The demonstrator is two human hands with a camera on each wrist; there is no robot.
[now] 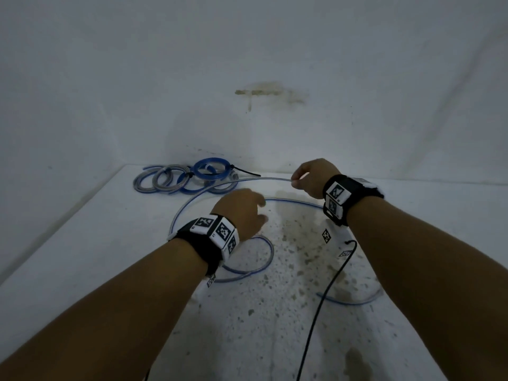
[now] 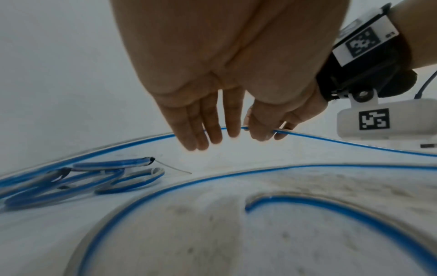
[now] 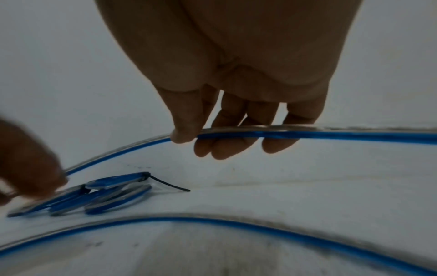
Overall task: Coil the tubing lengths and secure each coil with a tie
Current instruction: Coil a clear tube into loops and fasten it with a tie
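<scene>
A long clear tubing with a blue stripe (image 1: 192, 200) lies in wide loose curves across the white table (image 1: 110, 243). My right hand (image 1: 295, 182) pinches a raised stretch of it between thumb and fingers (image 3: 187, 134), a little above the table. My left hand (image 1: 258, 213) hangs beside it with straight, relaxed fingers (image 2: 205, 136) and holds nothing; the tubing (image 2: 132, 143) runs behind those fingers. Several coiled tubings (image 1: 187, 177) lie at the back left, the top blue coil bound with a black tie whose tail (image 1: 247, 173) sticks out to the right.
A black cable (image 1: 324, 295) runs from my right wrist down to the near edge. The tabletop is stained brown in the middle (image 1: 297, 243). A white wall rises just behind the coils. The table's left edge (image 1: 68, 215) runs diagonally.
</scene>
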